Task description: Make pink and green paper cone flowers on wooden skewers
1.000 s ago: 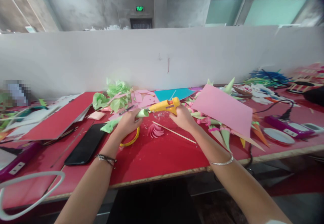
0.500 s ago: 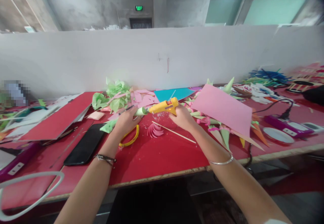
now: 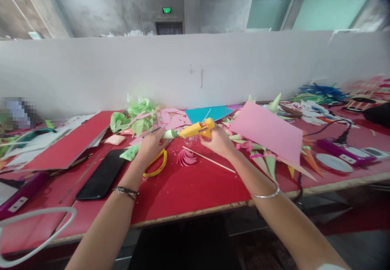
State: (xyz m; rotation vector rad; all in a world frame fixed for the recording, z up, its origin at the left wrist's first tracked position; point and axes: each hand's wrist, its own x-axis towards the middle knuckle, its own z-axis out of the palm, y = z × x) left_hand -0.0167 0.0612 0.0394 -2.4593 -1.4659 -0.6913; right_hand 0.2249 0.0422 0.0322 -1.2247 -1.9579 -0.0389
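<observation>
In my right hand (image 3: pixel 219 140) is a yellow hot glue gun (image 3: pixel 196 129), gripped by its handle with the nozzle pointing left. My left hand (image 3: pixel 151 144) is closed around a light green paper roll (image 3: pixel 168 134), whose open end faces the nozzle, very close to it; I cannot tell whether they touch. Green paper (image 3: pixel 130 153) sticks out on the left side of that hand. Under it lie yellow-handled scissors (image 3: pixel 163 165), blades hidden. A pink curled paper fringe (image 3: pixel 186 157) and a thin wooden stick (image 3: pixel 210 159) rest on the red tabletop between my arms.
A black phone (image 3: pixel 102 175) lies left, near a red board (image 3: pixel 73 144). Crumpled green tissue paper (image 3: pixel 141 111) sits behind my left hand. A pink sheet (image 3: pixel 268 131) covers several paper cones at right, near a purple power strip (image 3: pixel 344 152) and a white lid (image 3: pixel 333 163). A wall rises behind.
Almost nothing differs. The fingers of my right hand have shifted slightly on the glue gun's handle; both hands keep their places.
</observation>
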